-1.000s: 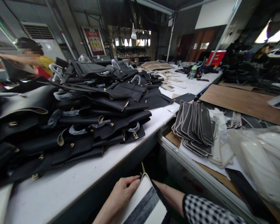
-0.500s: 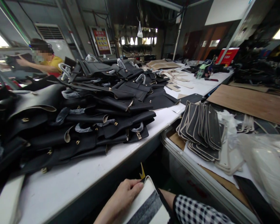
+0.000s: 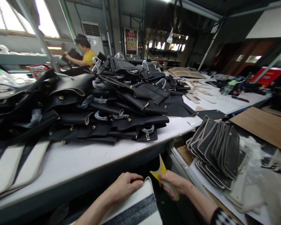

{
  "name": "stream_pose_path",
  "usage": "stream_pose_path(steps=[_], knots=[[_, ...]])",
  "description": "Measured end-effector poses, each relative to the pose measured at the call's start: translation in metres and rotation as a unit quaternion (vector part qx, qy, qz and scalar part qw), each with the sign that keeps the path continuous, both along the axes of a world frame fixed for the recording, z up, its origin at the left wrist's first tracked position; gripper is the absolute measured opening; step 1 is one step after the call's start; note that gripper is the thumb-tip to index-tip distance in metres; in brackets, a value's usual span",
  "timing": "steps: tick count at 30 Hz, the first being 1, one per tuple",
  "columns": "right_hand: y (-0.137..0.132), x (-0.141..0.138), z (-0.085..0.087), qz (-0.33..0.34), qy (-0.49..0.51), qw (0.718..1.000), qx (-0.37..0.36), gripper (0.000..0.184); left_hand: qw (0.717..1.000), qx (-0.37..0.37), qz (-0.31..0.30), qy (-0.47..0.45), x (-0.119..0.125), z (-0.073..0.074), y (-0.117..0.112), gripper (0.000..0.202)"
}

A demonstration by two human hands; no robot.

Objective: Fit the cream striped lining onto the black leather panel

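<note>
My left hand [image 3: 124,187] has its thumb on the top edge of a white panel [image 3: 147,191] with rounded corners and a broad dark stripe; it grips the panel there, and the lower part runs out of the picture. To the right, a little apart from the panel's corner, my right hand [image 3: 174,182] is closed around a flat yellow tool [image 3: 162,168] with a curved notch at its end. Both hands are in front of the table's edge. Similar striped white panels [image 3: 32,162] lie on the table at the left.
Black leather bag pieces [image 3: 128,103] with wrapped handles and gold clasps are heaped on the white table [image 3: 89,159]. At the right, a bin [image 3: 178,156] bears stacked dark panels [image 3: 219,147] and plastic wrap. A brown board [image 3: 264,125] lies behind. A person in yellow [image 3: 89,57] works across the table.
My right hand has come out from behind the panel, bringing the yellow tool fully into view. My left hand stays on the panel. The view has turned left.
</note>
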State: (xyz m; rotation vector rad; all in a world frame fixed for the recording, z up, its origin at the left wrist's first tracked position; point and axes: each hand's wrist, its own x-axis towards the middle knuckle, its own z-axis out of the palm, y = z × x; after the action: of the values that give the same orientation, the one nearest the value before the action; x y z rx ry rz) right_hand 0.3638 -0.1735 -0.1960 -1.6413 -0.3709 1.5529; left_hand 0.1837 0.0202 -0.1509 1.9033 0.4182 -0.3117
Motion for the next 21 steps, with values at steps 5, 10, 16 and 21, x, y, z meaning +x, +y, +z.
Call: stream_pose_path(steps=[5, 10, 16, 21], knots=[[-0.007, 0.018, 0.006, 0.221, -0.035, 0.974, -0.017, 0.059, 0.999, 0.022, 0.036, 0.007, 0.003, -0.002, -0.001, 0.048], [0.035, 0.031, 0.011, 0.209, -0.338, 0.916, 0.046, 0.061, 0.998, 0.024, 0.061, 0.009, 0.007, -0.007, -0.004, 0.057], [0.071, 0.029, 0.037, 0.303, -0.593, 0.734, 0.133, 0.057, 0.997, 0.040, 0.063, -0.011, 0.006, -0.003, -0.005, 0.061], [0.087, 0.020, 0.043, 0.395, -0.648, 0.625, 0.182, 0.053, 0.995, 0.088, 0.029, -0.043, 0.006, 0.011, -0.005, 0.021]])
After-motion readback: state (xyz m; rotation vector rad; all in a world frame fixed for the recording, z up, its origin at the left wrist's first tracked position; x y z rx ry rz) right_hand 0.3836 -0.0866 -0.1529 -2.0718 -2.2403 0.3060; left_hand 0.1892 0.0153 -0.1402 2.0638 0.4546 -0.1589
